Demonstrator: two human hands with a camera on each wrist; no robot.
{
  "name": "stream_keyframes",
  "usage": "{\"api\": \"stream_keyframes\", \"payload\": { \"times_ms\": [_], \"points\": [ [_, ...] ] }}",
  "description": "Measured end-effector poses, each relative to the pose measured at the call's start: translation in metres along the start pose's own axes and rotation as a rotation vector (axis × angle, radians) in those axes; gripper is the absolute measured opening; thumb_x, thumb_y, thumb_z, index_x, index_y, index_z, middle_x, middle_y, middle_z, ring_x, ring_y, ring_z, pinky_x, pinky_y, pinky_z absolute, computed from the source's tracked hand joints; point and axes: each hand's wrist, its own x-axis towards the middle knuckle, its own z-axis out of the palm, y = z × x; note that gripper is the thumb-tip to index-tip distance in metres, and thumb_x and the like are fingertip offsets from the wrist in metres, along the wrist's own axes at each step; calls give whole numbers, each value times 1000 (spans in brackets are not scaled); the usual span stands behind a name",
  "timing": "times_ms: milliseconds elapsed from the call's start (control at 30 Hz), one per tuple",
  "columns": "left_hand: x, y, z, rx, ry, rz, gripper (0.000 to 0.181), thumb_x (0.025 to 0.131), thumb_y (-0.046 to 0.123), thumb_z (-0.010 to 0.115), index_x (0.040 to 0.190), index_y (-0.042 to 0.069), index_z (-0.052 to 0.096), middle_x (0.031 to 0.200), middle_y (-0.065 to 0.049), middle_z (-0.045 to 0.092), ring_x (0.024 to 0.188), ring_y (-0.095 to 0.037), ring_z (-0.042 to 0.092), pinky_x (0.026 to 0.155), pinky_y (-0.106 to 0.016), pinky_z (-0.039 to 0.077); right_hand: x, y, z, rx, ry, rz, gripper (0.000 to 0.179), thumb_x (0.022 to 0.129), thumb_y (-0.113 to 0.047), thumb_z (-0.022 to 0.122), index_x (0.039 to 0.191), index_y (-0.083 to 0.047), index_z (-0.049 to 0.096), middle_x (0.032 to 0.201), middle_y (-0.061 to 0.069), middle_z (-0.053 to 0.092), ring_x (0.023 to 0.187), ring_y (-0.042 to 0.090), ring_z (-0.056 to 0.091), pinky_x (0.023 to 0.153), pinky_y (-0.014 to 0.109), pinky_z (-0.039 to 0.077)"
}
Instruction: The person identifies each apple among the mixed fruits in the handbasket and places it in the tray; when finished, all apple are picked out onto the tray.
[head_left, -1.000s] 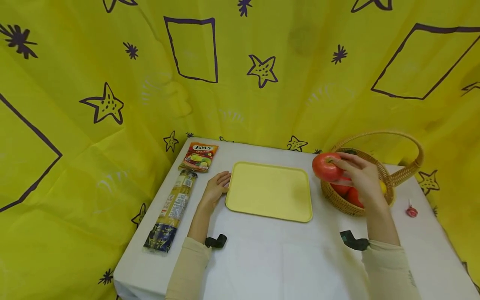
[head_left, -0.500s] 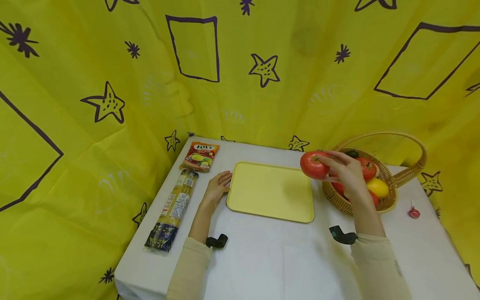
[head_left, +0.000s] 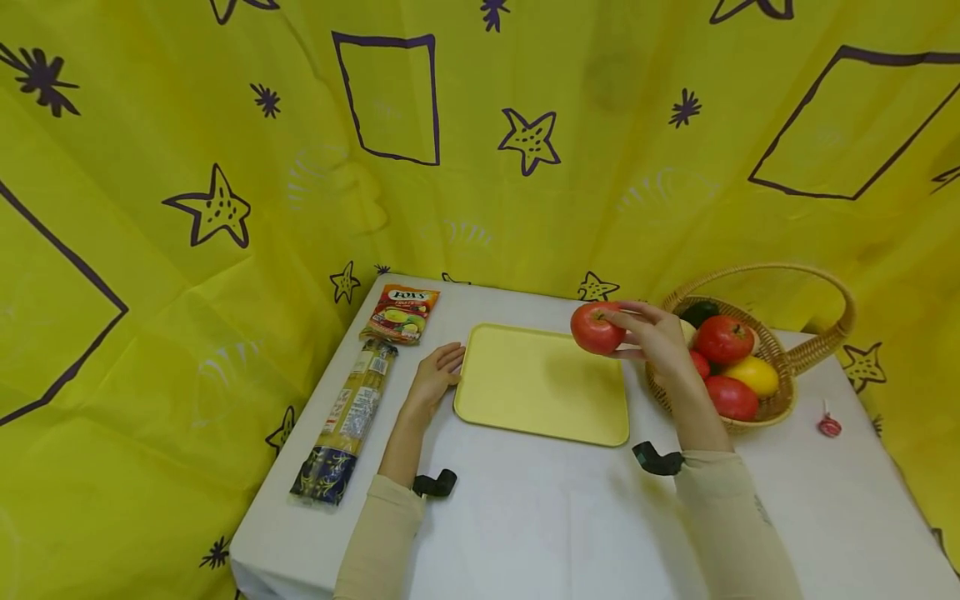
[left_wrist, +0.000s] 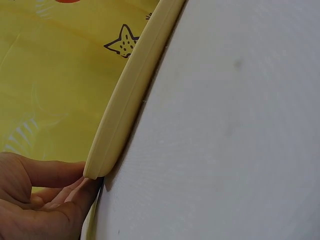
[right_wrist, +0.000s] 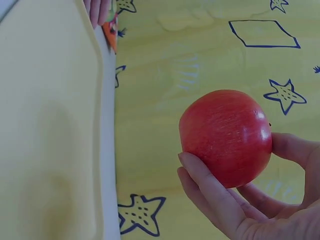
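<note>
My right hand (head_left: 656, 340) holds a red apple (head_left: 595, 327) in the air over the right back corner of a pale yellow tray (head_left: 532, 387). Thumb and fingers grip the apple (right_wrist: 225, 135) from opposite sides in the right wrist view, its stem toward the thumb. At the tray's left side lies my left hand (head_left: 431, 379), fingers extended, fingertips right at the rim. The left wrist view shows that thumb meeting the end of the tray's edge (left_wrist: 125, 100), with the other fingertips partly hidden behind it.
A wicker basket (head_left: 787, 387) with a tall handle stands right, holding a yellow lemon (head_left: 753, 377), a dark green fruit (head_left: 699, 313) and several red fruits. A lollipop (head_left: 829, 427) lies beyond it. Left are a candy bag (head_left: 401, 315) and a spaghetti pack (head_left: 348, 425).
My right hand has carried the apple leftward from above the basket to over the tray's right back corner, uncovering the basket's fruit. My left hand and the tray have stayed put.
</note>
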Motion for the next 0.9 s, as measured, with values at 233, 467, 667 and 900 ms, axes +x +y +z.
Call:
{"api": "stream_keyframes", "payload": {
  "times_ms": [233, 467, 667, 900],
  "points": [
    [1, 0, 0, 8, 2, 7, 67, 92, -25, 47, 155, -2, 44, 156, -23, 48, 146, -33, 46, 117, -43, 43, 11, 4, 20, 30, -21, 13, 62, 96, -26, 77, 146, 1, 52, 109, -5, 69, 84, 11, 74, 72, 36, 65],
    [0, -2, 0, 25, 5, 0, 68, 91, -25, 48, 155, -2, 44, 156, -21, 49, 146, -33, 47, 117, -41, 43, 25, 14, 40, 29, -48, 43, 63, 96, -27, 77, 148, -2, 53, 119, 1, 66, 89, 13, 73, 74, 36, 65],
    [2, -3, -2, 22, 1, 0, 67, 92, -24, 48, 155, -2, 45, 156, -21, 49, 146, -32, 47, 117, -41, 43, 36, 25, 57, 6, -68, 31, 61, 96, -27, 77, 147, -1, 55, 133, 15, 62, 89, 16, 73, 75, 39, 65],
    [1, -1, -2, 21, -7, 15, 66, 92, -24, 48, 154, -3, 44, 156, -23, 48, 146, -34, 46, 117, -41, 43, 48, 35, 80, -12, -84, 80, 59, 96, -26, 77, 146, -3, 57, 141, 21, 60, 90, 18, 73, 81, 44, 64]
  ]
}}
